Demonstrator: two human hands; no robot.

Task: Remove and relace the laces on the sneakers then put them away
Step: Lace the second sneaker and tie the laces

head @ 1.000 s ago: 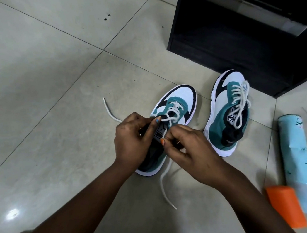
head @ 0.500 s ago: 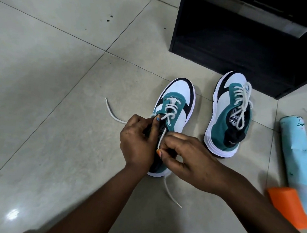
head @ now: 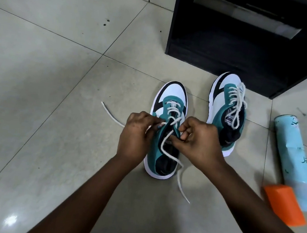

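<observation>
Two teal, white and black sneakers stand on the tiled floor. The left sneaker (head: 172, 99) is partly laced, with a white lace (head: 166, 141) running through its lower eyelets. My left hand (head: 136, 135) grips the sneaker's left side by the upper eyelets. My right hand (head: 198, 141) pinches the lace at the right eyelet row. One loose lace end trails left on the floor, the other lies past the heel. The right sneaker (head: 224, 113) stands beside it, fully laced and untouched.
A black cabinet (head: 244, 50) with an open low shelf stands just behind the sneakers. A light blue cylindrical can (head: 292, 160) with an orange cap (head: 285, 204) lies on the floor at the right. Bare floor tiles spread to the left.
My hands have moved apart along the left sneaker's sides, and the lace between them has been pulled further through. The heel-side lace end now lies longer.
</observation>
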